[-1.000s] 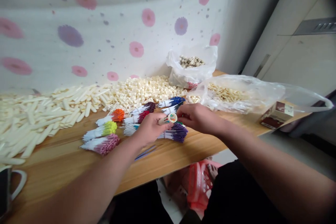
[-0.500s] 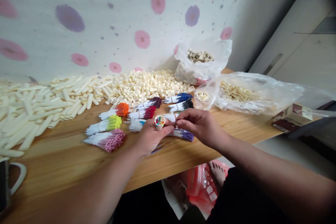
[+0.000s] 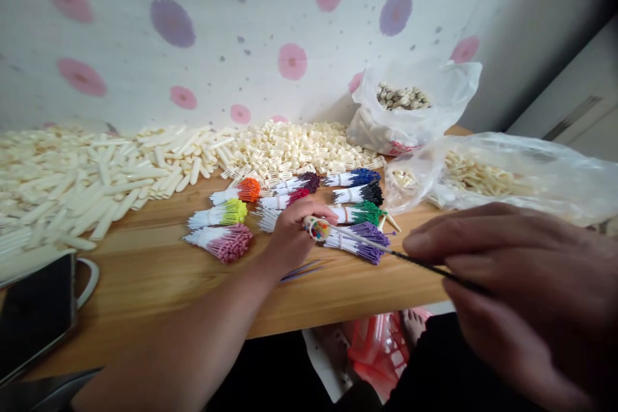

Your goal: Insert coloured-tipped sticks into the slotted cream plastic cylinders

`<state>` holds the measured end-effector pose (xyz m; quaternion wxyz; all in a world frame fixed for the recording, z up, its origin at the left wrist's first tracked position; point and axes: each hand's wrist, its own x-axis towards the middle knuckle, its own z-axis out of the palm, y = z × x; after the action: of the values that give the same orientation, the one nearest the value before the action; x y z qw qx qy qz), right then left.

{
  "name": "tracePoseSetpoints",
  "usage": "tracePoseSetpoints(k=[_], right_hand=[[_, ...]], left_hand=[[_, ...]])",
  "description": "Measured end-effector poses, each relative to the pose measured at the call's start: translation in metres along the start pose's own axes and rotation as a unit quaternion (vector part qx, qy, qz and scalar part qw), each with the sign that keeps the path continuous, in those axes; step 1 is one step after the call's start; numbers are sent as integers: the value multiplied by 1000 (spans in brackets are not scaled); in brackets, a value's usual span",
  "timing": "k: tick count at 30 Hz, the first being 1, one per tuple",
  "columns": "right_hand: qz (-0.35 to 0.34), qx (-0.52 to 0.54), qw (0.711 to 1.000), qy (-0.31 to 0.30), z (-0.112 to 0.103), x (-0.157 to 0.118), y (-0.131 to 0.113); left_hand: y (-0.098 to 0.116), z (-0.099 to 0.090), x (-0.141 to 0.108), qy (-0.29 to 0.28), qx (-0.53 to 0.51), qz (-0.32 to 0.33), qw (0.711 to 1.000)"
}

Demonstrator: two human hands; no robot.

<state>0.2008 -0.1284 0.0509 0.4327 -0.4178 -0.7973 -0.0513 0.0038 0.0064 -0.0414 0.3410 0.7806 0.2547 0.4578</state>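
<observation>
left hand: grip wrapped round a cream barrel, held up over the worktop, mouth toward the camera. coloured tips show inside. right hand, large and blurred close to the lens, has a thin rod pinched, dark on the hand side, pale on the barrel side. its far end meets the mouth in view; can't tell if it's inside or just in front.

purple bundle and green bundle lie on the worktop, right of the barrel in view; loose sticks nearer the edge.

my read: step in hand is working the rod at the barrel's mouth, in or out unclear. next move probably calls for a steady barrel, rod lined up with its axis, light pinch. thin rod, could flex or snag on the tips.
</observation>
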Motion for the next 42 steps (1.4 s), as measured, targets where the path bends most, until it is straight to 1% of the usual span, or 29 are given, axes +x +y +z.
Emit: tracePoseSetpoints(k=[2, 3, 6, 8, 11, 13, 14, 16, 19, 24, 26, 30, 36, 39, 42], right_hand=[[-12, -38, 998, -58, 6, -1, 1], [-11, -46, 997, -68, 9, -1, 0], [9, -41, 998, -36, 19, 7, -9], [4, -41, 999, -21, 25, 14, -14], [-47, -19, 999, -14, 33, 22, -15], [-67, 3, 998, -5, 39, 23, -11], [-67, 11, 998, 3, 41, 23, -8], [-45, 26, 998, 21, 47, 22, -3], [-18, 45, 998, 37, 55, 18, 2], [-13, -22, 999, 45, 61, 10, 9], [-17, -47, 998, 38, 60, 7, 11], [-24, -75, 996, 44, 56, 2, 11], [-21, -70, 996, 44, 55, 2, 13], [2, -50, 998, 44, 58, 3, 13], [41, -25, 997, 57, 63, 3, 10]], left_hand=[[-1, 0, 0, -4, 12, 18, 1000], [-2, 0, 0, -6, 17, 23, 1000], [1, 0, 0, -15, 22, 28, 999], [4, 0, 0, -16, 18, 23, 999], [5, 0, -1, -18, 10, 14, 1000], [3, -1, -1, -18, 7, 22, 1000], [1, -1, -1, -15, 6, 34, 999], [-3, -2, -1, -9, 6, 59, 998], [-5, -5, -1, -23, 18, 79, 996], [1, -10, -3, -83, 47, 91, 991], [2, -9, -5, -90, 54, 91, 990], [4, -6, -6, -70, 70, 99, 990], [9, -3, -6, -17, 102, 106, 989], [10, -2, -7, 9, 122, 111, 986], [8, -1, -8, 42, 148, 113, 982]])
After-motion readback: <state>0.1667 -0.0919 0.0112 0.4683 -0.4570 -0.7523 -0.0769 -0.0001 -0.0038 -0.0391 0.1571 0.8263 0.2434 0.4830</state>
